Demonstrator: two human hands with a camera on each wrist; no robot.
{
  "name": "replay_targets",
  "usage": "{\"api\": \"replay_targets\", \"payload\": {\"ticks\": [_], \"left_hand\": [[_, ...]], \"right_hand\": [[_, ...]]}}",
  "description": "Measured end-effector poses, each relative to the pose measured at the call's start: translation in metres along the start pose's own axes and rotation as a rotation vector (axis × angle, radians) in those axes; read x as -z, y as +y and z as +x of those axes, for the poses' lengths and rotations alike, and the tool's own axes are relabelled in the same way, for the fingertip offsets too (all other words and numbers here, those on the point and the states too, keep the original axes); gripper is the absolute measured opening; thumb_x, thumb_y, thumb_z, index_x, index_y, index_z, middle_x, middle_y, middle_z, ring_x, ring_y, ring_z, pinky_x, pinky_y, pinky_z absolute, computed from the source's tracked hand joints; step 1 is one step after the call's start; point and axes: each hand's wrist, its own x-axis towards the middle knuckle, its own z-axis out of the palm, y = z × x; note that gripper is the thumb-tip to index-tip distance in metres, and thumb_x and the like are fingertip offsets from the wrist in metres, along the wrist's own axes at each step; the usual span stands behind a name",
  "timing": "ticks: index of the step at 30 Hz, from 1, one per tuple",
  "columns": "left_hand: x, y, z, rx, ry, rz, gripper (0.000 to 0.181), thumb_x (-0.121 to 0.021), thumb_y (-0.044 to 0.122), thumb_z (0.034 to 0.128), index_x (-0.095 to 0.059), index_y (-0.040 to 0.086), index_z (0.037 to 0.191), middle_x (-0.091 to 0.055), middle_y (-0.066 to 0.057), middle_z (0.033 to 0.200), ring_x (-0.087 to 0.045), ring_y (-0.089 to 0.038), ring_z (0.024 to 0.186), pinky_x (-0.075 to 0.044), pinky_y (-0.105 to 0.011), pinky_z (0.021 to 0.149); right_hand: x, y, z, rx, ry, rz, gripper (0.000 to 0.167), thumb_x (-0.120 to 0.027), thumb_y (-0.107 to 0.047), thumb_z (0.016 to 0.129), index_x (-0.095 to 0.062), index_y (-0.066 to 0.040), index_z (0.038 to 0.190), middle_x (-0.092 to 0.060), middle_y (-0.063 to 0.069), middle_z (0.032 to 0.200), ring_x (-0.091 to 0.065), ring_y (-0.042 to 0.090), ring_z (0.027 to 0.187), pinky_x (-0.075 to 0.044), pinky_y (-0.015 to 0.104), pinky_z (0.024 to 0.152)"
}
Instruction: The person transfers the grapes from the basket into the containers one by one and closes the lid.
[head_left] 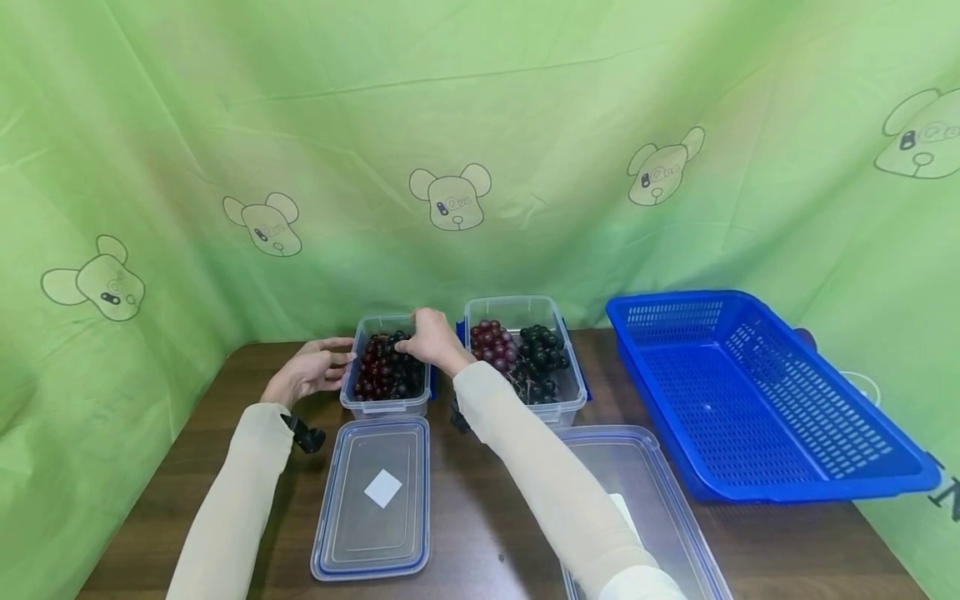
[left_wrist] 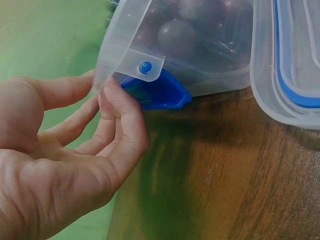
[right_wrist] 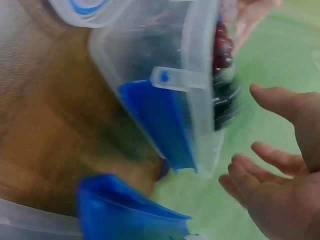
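A clear left container (head_left: pixel 386 407) holds dark red and black grapes (head_left: pixel 382 367). My left hand (head_left: pixel 315 368) is at its left side; in the left wrist view the fingers (left_wrist: pixel 125 107) touch the rim beside a blue side clip (left_wrist: pixel 160 92). Over the back right of this container is my right hand (head_left: pixel 435 340). In the right wrist view its fingers (right_wrist: pixel 260 172) are spread and slightly bent beside the rim, with nothing between them. The container's other blue clip (right_wrist: pixel 157 120) hangs down.
To the right stands a second clear container (head_left: pixel 555 412) with red and black grapes (head_left: pixel 493 345). A small lid (head_left: pixel 375 533) lies in front, a larger lid (head_left: pixel 645 475) under my right forearm. A blue basket (head_left: pixel 690 417) is at the right, a green curtain (head_left: pixel 540 108) behind.
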Motion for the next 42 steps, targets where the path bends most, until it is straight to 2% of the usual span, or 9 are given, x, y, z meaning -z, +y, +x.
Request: {"api": "replay_targets", "payload": {"ticks": [2, 4, 19, 22, 27, 32, 34, 39, 42], "left_hand": [[0.000, -0.001, 0.001, 0.002, 0.000, 0.001, 0.059, -0.055, 0.007, 0.1082, -0.033, 0.009, 0.163, -0.065, 0.003, 0.087, -0.061, -0.008, 0.072, -0.055, -0.022, 0.063], [-0.001, -0.001, 0.002, 0.001, 0.001, 0.000, 0.059, -0.055, 0.007, 0.1082, -0.033, 0.009, 0.163, -0.065, 0.003, 0.086, -0.061, -0.008, 0.072, -0.055, -0.022, 0.063], [-0.002, -0.006, 0.007, -0.001, 0.008, -0.010, 0.057, -0.055, 0.008, 0.1086, -0.035, 0.008, 0.162, -0.067, 0.004, 0.086, -0.064, -0.008, 0.074, -0.057, -0.023, 0.065], [-0.004, -0.006, 0.005, -0.023, 0.017, 0.026, 0.057, -0.055, 0.011, 0.1088, -0.034, 0.005, 0.162, -0.067, 0.006, 0.084, -0.064, -0.005, 0.072, -0.056, -0.022, 0.066], [-0.010, -0.008, 0.000, -0.076, 0.081, 0.159, 0.054, -0.057, 0.021, 0.1094, -0.041, 0.000, 0.157, -0.068, 0.010, 0.088, -0.064, -0.002, 0.076, -0.059, -0.020, 0.070], [-0.005, -0.011, -0.015, -0.139, 0.148, 0.208, 0.051, -0.053, 0.020, 0.1106, -0.044, -0.001, 0.156, -0.067, 0.000, 0.106, -0.066, -0.005, 0.083, -0.063, -0.022, 0.078], [0.000, -0.011, -0.024, -0.163, 0.160, 0.226, 0.050, -0.052, 0.017, 0.1105, -0.043, -0.002, 0.156, -0.066, 0.000, 0.107, -0.066, -0.006, 0.084, -0.063, -0.023, 0.080], [0.011, -0.012, -0.051, -0.183, 0.155, 0.312, 0.048, -0.051, 0.012, 0.1092, -0.045, -0.006, 0.153, -0.067, 0.004, 0.101, -0.067, -0.008, 0.087, -0.064, -0.024, 0.083], [0.013, -0.018, -0.068, -0.182, 0.139, 0.374, 0.045, -0.051, 0.011, 0.1089, -0.047, -0.010, 0.149, -0.069, -0.005, 0.108, -0.067, -0.012, 0.089, -0.064, -0.026, 0.083]], "right_hand": [[0.006, -0.002, 0.001, 0.001, 0.027, 0.003, 0.061, -0.079, -0.028, 0.096, -0.057, 0.002, 0.143, -0.060, 0.020, 0.148, -0.058, 0.035, 0.137, -0.053, 0.047, 0.115], [0.013, -0.003, 0.001, 0.008, 0.048, 0.021, 0.059, -0.078, -0.028, 0.096, -0.057, 0.002, 0.143, -0.060, 0.020, 0.147, -0.056, 0.036, 0.140, -0.051, 0.047, 0.117], [0.066, -0.016, -0.022, 0.068, 0.041, 0.070, 0.051, -0.074, -0.030, 0.099, -0.060, -0.003, 0.140, -0.065, 0.015, 0.141, -0.061, 0.032, 0.131, -0.052, 0.046, 0.114], [0.072, -0.016, -0.026, 0.085, 0.039, 0.081, 0.050, -0.073, -0.030, 0.100, -0.060, -0.003, 0.140, -0.065, 0.015, 0.140, -0.060, 0.033, 0.132, -0.053, 0.047, 0.113], [0.080, -0.016, -0.038, 0.104, 0.027, 0.119, 0.048, -0.072, -0.031, 0.101, -0.060, -0.004, 0.140, -0.065, 0.014, 0.141, -0.058, 0.034, 0.136, -0.051, 0.049, 0.114], [0.083, -0.019, -0.055, 0.144, 0.020, 0.159, 0.046, -0.071, -0.032, 0.101, -0.061, -0.006, 0.139, -0.065, 0.013, 0.141, -0.059, 0.034, 0.136, -0.050, 0.048, 0.117], [0.084, -0.020, -0.062, 0.173, 0.026, 0.178, 0.045, -0.071, -0.031, 0.101, -0.061, -0.007, 0.138, -0.066, 0.013, 0.141, -0.060, 0.033, 0.135, -0.051, 0.047, 0.116], [0.080, -0.021, -0.083, 0.266, 0.067, 0.270, 0.039, -0.075, -0.022, 0.099, -0.065, -0.005, 0.132, -0.069, 0.014, 0.135, -0.066, 0.029, 0.127, -0.058, 0.040, 0.109], [0.072, -0.017, -0.098, 0.311, 0.089, 0.328, 0.036, -0.078, -0.017, 0.095, -0.068, -0.004, 0.127, -0.073, 0.014, 0.127, -0.070, 0.027, 0.119, -0.061, 0.034, 0.102]]}}
